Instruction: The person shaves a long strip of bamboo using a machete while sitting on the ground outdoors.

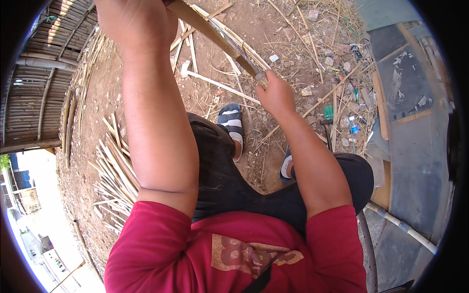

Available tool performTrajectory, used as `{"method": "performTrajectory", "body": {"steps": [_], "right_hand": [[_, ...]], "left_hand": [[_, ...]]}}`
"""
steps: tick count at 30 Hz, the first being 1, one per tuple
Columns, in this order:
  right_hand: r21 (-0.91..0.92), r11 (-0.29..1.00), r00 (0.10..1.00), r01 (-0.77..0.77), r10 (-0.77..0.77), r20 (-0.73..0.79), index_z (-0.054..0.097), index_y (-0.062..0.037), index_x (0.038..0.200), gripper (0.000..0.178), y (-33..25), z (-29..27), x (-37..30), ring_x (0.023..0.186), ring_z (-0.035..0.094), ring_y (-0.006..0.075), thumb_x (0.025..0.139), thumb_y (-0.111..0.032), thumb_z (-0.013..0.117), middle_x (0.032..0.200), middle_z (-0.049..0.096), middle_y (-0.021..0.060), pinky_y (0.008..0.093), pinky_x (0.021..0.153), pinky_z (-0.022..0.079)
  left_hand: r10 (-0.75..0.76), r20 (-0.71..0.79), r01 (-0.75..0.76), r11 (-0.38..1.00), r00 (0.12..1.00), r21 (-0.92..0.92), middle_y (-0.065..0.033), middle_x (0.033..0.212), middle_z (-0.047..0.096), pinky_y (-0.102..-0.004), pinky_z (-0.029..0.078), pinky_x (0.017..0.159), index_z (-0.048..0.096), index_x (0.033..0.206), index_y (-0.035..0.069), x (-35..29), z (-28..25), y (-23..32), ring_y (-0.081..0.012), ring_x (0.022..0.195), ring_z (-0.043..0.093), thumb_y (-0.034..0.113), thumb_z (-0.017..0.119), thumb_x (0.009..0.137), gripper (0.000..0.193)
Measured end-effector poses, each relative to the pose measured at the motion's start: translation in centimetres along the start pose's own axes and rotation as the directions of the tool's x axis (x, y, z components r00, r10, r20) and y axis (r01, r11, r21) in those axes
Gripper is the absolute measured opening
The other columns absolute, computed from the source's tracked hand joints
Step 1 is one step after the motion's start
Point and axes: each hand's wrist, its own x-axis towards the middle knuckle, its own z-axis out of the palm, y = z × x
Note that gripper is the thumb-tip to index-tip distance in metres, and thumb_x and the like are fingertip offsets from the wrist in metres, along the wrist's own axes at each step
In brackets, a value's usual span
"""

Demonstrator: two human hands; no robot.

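My right hand [276, 95] is closed around the handle end of a long knife [212, 35], just behind a ring-shaped collar. The broad, brownish blade slants up and left from that hand toward my left hand [141, 22]. My left hand looks curled at the upper edge of the picture, beside the far end of the blade. Its fingers are mostly cut off, so what it holds does not show. Thin pale bamboo strips [251, 52] lie alongside and below the blade. Under my hands, a light strip [222, 87] crosses the dirt.
A heap of split bamboo strips [115, 168] lies left of my legs. A woven bamboo wall [36, 93] stands at upper left. Stones, a plastic bottle [353, 125] and a green scrap [328, 113] litter the right side, near dark sheet panels [415, 146]. My sandalled foot [230, 122] rests between.
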Motion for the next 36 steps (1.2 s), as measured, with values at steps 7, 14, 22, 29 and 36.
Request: {"method": "performTrajectory", "body": {"steps": [7,14,22,29,36], "right_hand": [[-0.086,0.982,0.982,-0.166,0.172,0.077,0.059,-0.0035,0.128,0.043,5.4,4.8,1.3,0.104,0.068,0.0426,0.091,-0.024,0.066,0.107,0.07,0.0265,0.0519,0.088,0.054],[-0.072,0.962,0.91,-0.263,0.272,0.312,0.062,-0.0013,0.127,0.044,6.6,3.4,3.1,0.111,0.067,0.0407,0.088,-0.023,0.066,0.118,0.069,0.0253,0.0482,0.097,0.053],[-0.07,0.969,0.966,-0.237,0.243,0.091,0.062,0.0039,0.122,0.044,5.2,3.3,-0.2,0.107,0.068,0.0419,0.085,-0.021,0.067,0.118,0.067,0.0278,0.0498,0.093,0.054],[0.582,0.701,0.91,-0.411,0.275,0.311,0.059,0.0006,0.115,0.037,3.3,-0.3,1.4,0.056,0.057,0.0173,0.089,-0.019,0.075,0.081,0.063,0.0088,0.0347,0.049,0.046],[-0.407,0.91,0.997,-0.077,0.081,-0.008,0.063,-0.005,0.116,0.024,1.0,-12.3,-1.7,0.104,0.07,0.0382,0.093,-0.01,0.057,0.107,0.072,0.0206,0.0501,0.086,0.056]], "left_hand": [[0.073,0.122,-0.079,0.996,0.99,0.051,0.0065,0.059,0.027,-0.0268,0.018,0.048,0.042,0.073,0.016,-1.2,1.4,0.7,-0.0089,0.05,0.019,0.074,0.031,0.101,0.065],[0.078,0.283,-0.117,0.986,0.956,0.123,0.0066,0.058,0.028,-0.0273,0.017,0.046,0.043,0.075,0.016,-1.5,1.5,1.9,-0.0084,0.049,0.02,0.074,0.032,0.1,0.065],[-0.006,0.296,0.013,1.0,0.955,-0.02,0.0008,0.057,0.036,-0.032,0.021,0.052,0.049,0.067,0.015,1.5,-2.4,6.5,-0.0129,0.051,0.027,0.059,0.052,0.095,0.053],[0.077,0.203,-0.027,0.971,0.976,-0.237,0.0043,0.057,0.03,-0.0289,0.018,0.049,0.047,0.075,0.016,2.1,-6.4,10.4,-0.0112,0.05,0.021,0.086,0.034,0.09,0.073],[0.132,-0.086,-0.147,0.968,0.988,-0.202,0.0054,0.057,0.032,-0.0265,0.018,0.048,0.047,0.077,0.017,1.5,-5.8,11.0,-0.0096,0.049,0.021,0.083,0.037,0.091,0.068]]}}
